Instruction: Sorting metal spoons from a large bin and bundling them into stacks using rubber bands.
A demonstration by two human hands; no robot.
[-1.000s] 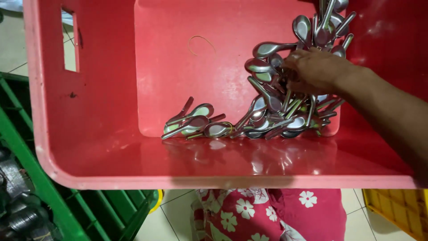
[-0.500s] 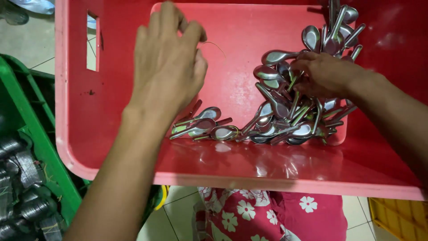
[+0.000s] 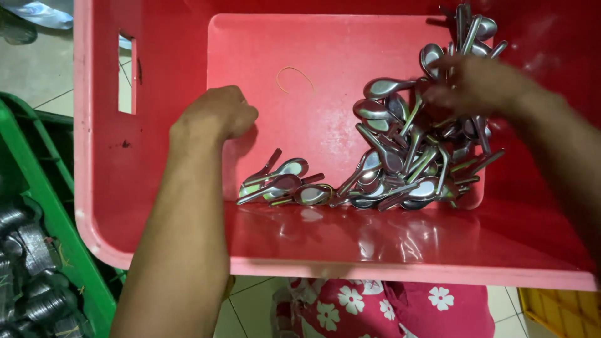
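A red plastic crate (image 3: 156, 206) fills the view. A heap of several short metal soup spoons (image 3: 407, 156) lies on its floor at the right, with a few more (image 3: 282, 184) spread toward the middle. My left hand (image 3: 216, 116) hovers inside the crate above those spoons, curled into a loose fist with nothing visible in it. My right hand (image 3: 472, 84) is blurred over the top of the heap, fingers among the spoons; whether it grips any I cannot tell. A thin rubber band (image 3: 295, 76) lies on the crate floor.
A green crate (image 3: 37, 206) stands at the left with bundled metal spoons (image 3: 31, 275) in it. A yellow crate corner (image 3: 560, 313) shows at bottom right. Red flowered cloth (image 3: 388, 307) and tiled floor lie below the red crate's front wall.
My left hand came into the crate, then dropped lower and curled from spread fingers into a fist. My right hand lifted toward the upper part of the heap.
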